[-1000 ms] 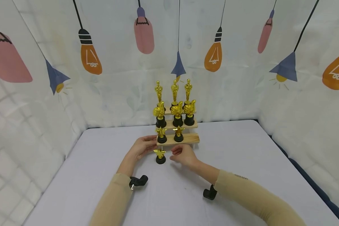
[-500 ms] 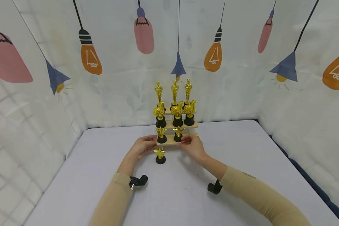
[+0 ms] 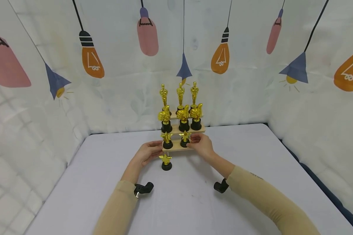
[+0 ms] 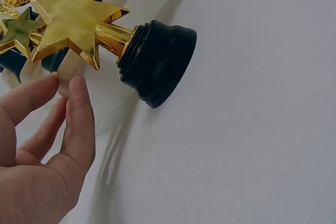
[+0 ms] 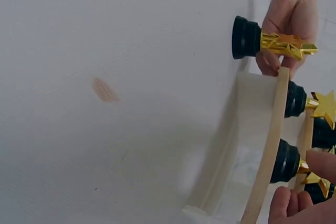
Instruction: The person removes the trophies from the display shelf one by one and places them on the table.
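Right hand [image 3: 203,146] pinches the right-hand of 2 gold star trophies [image 3: 184,142] on the lowest wooden shelf [image 3: 176,146]; left hand [image 3: 147,153] pinches the shelf's left end. The glossy trophy looks light, rigid, slippery, so its black base [image 5: 286,161] seems the surest hold.

From the wearer's head, we look forward and down over a white table [image 3: 247,176] to a lamp-print backdrop [image 3: 120,98], with the tiered stand [image 3: 176,146] at middle distance. At the left wrist, we face the left hand [image 4: 44,179] and front star trophy [image 4: 76,17] up close, aslant. Turned sideways at the right wrist, we look past the right hand [image 5: 310,208]; both wrist views share that trophy and the left hand.
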Demonstrator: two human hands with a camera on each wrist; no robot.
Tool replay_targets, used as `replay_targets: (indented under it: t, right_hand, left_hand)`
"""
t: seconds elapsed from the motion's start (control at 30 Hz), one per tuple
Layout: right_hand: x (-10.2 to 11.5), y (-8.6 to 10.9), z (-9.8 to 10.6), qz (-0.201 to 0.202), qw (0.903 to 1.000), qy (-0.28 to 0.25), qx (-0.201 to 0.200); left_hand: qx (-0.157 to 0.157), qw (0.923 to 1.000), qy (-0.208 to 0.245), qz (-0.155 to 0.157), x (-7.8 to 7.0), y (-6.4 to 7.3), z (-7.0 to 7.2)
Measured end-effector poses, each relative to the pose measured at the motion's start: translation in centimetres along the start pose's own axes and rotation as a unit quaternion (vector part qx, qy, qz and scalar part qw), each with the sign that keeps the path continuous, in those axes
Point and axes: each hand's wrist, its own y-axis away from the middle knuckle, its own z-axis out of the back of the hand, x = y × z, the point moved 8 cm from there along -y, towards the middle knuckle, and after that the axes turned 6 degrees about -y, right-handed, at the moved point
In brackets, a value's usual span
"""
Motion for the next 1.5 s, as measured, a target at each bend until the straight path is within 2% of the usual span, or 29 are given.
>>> replay_targets:
  t: [0.43, 0.83, 1.1, 1.5]
  right_hand:
    - [-0.4, -1.1, -0.7, -0.02, 0.9992, 0.035, 0.002]
    - [-0.2, -1.6, -1.2, 0.0, 0.9961, 0.088, 0.01]
    - [0.2, -1.7, -1.5, 0.01, 0.9897, 0.141, 0.019]
    - [0.2, -1.4, -1.5, 0.013, 0.9883, 0.15, 0.024]
  left_hand:
    - [0.008, 0.9999, 0.007, 0.002, -0.1, 0.0, 0.0]
    - [0.007, 1.0, 0.002, 0.006, 0.1, 0.0, 0.0]
    - [0.007, 0.9999, -0.002, 0.007, -0.2, 0.0, 0.0]
    - [0.029, 0.9995, -0.008, 0.005, -0.4, 0.0, 0.0]
